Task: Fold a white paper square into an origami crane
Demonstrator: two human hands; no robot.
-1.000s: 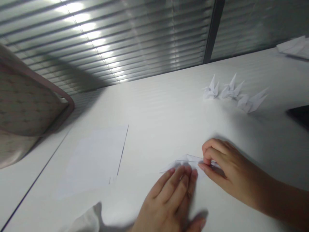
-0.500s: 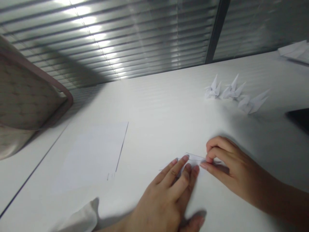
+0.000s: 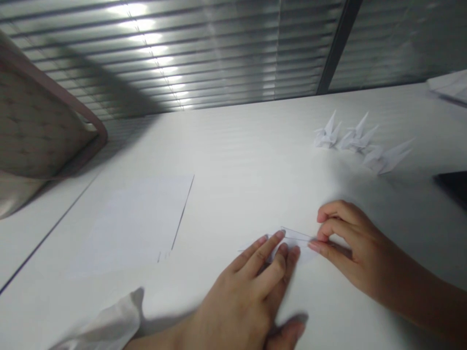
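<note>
A small folded piece of white paper (image 3: pixel 296 238) lies on the white table in front of me, partly hidden under my fingers. Across its left part my left hand (image 3: pixel 251 282) rests with the fingers stretched out, pressing it down; the thumb is apart, on the table. At the paper's right end my right hand (image 3: pixel 350 238) pinches the tip between thumb and index finger, the other fingers curled above. Farther back on the right stand three folded white paper cranes (image 3: pixel 386 158), close together.
A flat white sheet of paper (image 3: pixel 134 223) lies to the left. Behind it stands a quilted bag (image 3: pixel 40 121) with pinkish trim. A dark flat object (image 3: pixel 454 184) sits at the right edge, with more white paper (image 3: pixel 450 87) farther back. Window blinds (image 3: pixel 219 48) border the table's rear.
The view has shifted slightly. My right hand's upper fingers have lifted a little, while its pinch stays at the paper's right end. The left hand keeps pressing in the same place.
</note>
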